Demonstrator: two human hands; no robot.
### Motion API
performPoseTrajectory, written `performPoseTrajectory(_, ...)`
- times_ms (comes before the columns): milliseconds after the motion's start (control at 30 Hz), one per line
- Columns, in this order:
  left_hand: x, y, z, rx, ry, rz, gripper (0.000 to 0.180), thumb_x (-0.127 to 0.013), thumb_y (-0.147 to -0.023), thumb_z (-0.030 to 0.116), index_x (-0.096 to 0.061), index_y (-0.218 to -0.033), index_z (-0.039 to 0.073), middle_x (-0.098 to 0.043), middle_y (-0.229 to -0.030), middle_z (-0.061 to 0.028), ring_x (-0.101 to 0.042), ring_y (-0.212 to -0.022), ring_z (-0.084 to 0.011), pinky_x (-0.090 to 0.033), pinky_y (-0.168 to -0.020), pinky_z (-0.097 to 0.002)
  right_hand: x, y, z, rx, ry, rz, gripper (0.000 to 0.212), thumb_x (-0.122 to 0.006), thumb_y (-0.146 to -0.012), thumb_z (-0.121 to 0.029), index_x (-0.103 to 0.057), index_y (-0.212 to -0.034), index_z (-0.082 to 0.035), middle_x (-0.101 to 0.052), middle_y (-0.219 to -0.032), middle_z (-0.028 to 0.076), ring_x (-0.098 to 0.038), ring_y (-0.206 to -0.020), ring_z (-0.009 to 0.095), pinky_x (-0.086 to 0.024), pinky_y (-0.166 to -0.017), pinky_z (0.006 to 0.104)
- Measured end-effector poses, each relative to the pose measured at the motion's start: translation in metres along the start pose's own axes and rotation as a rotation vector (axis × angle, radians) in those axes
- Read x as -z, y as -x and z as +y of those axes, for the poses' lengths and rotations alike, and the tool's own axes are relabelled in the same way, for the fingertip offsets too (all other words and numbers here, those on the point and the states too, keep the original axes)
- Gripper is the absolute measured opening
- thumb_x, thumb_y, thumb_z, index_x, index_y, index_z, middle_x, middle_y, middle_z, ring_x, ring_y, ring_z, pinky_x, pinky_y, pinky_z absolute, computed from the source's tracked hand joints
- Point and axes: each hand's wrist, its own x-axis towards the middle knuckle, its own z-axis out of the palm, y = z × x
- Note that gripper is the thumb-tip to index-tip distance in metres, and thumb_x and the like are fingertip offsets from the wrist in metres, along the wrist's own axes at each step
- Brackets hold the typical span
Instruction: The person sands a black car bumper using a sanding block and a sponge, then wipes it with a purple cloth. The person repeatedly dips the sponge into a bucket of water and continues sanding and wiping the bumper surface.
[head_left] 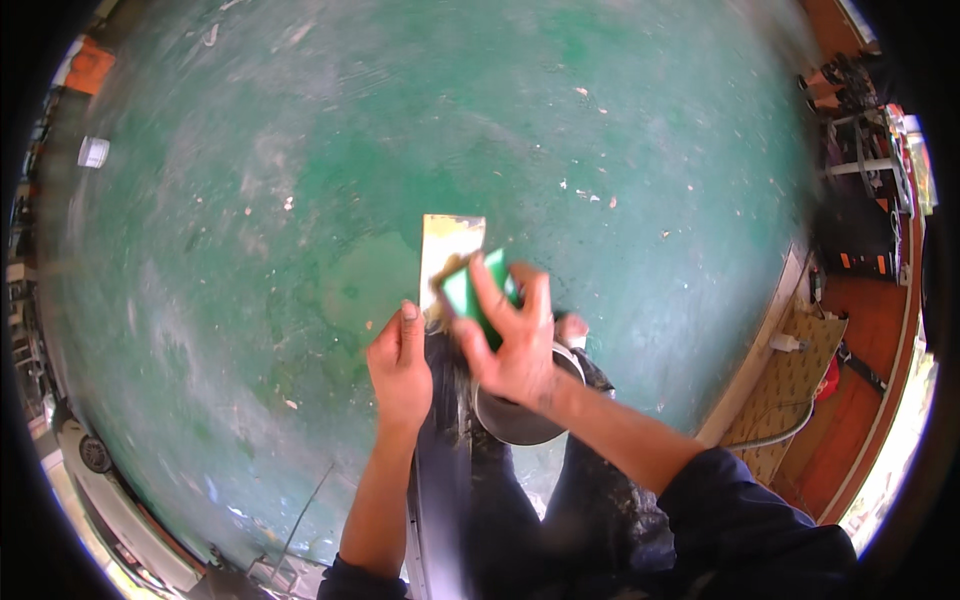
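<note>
My right hand (517,345) grips a green block with a whitish face (462,292), blurred by motion. The block's edge lies over the upper part of a long narrow panel (440,240), which has white and yellowish patches on its surface. Beside the panel's left edge, my left hand (402,362) is closed with its thumb pointing up. Its curled fingers are mostly hidden, so what they hold cannot be made out. Below my right wrist is a round bucket (525,428) with a pale rim and a grey inside, partly covered by the hand and forearm.
The green floor (610,150) is scuffed, with small pale scraps scattered on it. A white tub (93,152) stands far left. On the right are a brown board (785,400), a white bottle (788,343) and a hose (780,437). A car (110,490) shows lower left.
</note>
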Motion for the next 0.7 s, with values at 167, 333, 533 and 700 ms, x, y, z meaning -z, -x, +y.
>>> performPoseTrajectory(167, -0.002, 0.002, -0.003, 0.003, -0.021, -0.019, 0.044, -0.050, -0.110, 0.030, -0.046, -0.078, 0.001, -0.032, -0.068, 0.0004, -0.029, -0.066, -0.0090, -0.026, -0.055, -0.0322, -0.014, -0.084, 0.018, -0.150, 0.036, 0.218, 0.056, -0.071, -0.091, -0.025, -0.060, -0.139, 0.002, -0.050, -0.112, 0.028, -0.052, -0.104, 0.044, -0.048, -0.087, 0.0495)
performPoseTrajectory(333, 0.000, 0.004, -0.002, 0.020, -0.037, 0.008, 0.044, -0.049, -0.111, 0.030, -0.042, -0.077, 0.004, -0.031, -0.069, 0.0025, -0.027, -0.067, -0.0082, -0.024, -0.056, -0.0313, -0.011, -0.024, -0.001, -0.034, 0.033, 0.121, 0.058, -0.070, -0.091, -0.026, -0.059, -0.141, 0.001, -0.050, -0.114, 0.028, -0.052, -0.106, 0.043, -0.049, -0.086, 0.0504)
performPoseTrajectory(533, -0.001, 0.002, -0.001, 0.006, -0.040, -0.026, 0.043, -0.049, -0.110, 0.030, -0.048, -0.078, 0.001, -0.035, -0.066, -0.0012, -0.031, -0.065, -0.0104, -0.029, -0.055, -0.0328, -0.013, -0.074, 0.015, -0.144, 0.042, 0.217, 0.057, -0.069, -0.092, -0.028, -0.060, -0.139, 0.002, -0.049, -0.112, 0.028, -0.052, -0.106, 0.043, -0.047, -0.088, 0.0507)
performPoseTrajectory(700, 0.000, 0.006, 0.004, 0.018, -0.079, -0.003, 0.046, -0.048, -0.111, 0.033, -0.048, -0.077, 0.001, -0.034, -0.067, 0.0008, -0.029, -0.065, -0.0104, -0.027, -0.056, -0.0328, -0.013, -0.040, 0.005, -0.050, 0.022, 0.134, 0.054, -0.068, -0.092, -0.026, -0.060, -0.138, 0.001, -0.049, -0.116, 0.030, -0.053, -0.107, 0.045, -0.048, -0.088, 0.0529)
